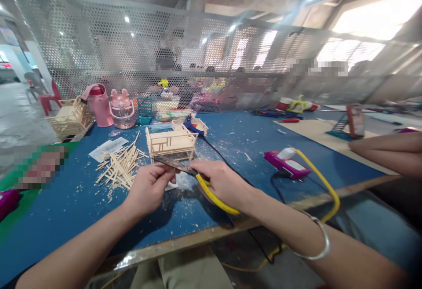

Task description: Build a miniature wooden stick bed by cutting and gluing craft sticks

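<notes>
My left hand (150,186) pinches the near end of a thin dark blade-like strip (173,164) over the blue table (66,210). My right hand (222,181) grips the other end of that strip together with a yellow-handled tool (216,199); a silver bangle (321,240) circles its wrist. Just behind both hands stands a small wooden stick model (171,142). A heap of loose wooden sticks (120,166) lies to the left of my left hand, amid sawdust.
A purple glue gun (286,164) with a yellow cord (326,188) lies right. Pink bottles (110,104), a stick basket (70,120) and a teal crate (145,110) stand at the back left. Another person's forearms (389,153) rest at the right. A perforated metal screen (132,47) closes the far edge.
</notes>
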Demonstrator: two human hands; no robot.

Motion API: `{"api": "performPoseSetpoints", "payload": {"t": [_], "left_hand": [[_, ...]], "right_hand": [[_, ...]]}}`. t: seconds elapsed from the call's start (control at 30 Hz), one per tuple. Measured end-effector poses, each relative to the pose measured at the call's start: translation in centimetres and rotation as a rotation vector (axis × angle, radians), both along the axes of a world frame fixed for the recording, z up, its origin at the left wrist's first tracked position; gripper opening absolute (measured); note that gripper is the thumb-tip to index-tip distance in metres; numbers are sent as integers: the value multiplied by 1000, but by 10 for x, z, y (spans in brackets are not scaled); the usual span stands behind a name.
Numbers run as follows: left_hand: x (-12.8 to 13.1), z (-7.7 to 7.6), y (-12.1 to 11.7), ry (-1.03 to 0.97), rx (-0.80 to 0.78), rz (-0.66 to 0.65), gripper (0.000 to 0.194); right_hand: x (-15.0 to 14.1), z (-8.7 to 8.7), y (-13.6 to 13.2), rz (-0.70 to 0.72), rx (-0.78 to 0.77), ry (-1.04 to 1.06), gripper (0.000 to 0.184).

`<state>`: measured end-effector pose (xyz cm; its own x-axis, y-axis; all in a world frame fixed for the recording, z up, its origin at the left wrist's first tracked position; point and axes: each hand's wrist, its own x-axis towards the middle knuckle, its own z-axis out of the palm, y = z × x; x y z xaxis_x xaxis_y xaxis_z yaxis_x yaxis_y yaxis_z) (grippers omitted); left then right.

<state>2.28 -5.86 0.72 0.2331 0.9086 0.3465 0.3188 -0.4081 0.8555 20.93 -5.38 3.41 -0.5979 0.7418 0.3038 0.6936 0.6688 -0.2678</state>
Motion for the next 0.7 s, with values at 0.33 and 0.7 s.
{"api": "performPoseSetpoints", "payload": {"t": [0.33,0.7], "left_hand": [[3,-2,7,-296,-151,-114,31],[-1,0,3,-125,-8,-137,26]], "right_hand": [[-1,3,4,-54,-82,117,34],[-4,2,0,-28,1,52,44]]}}
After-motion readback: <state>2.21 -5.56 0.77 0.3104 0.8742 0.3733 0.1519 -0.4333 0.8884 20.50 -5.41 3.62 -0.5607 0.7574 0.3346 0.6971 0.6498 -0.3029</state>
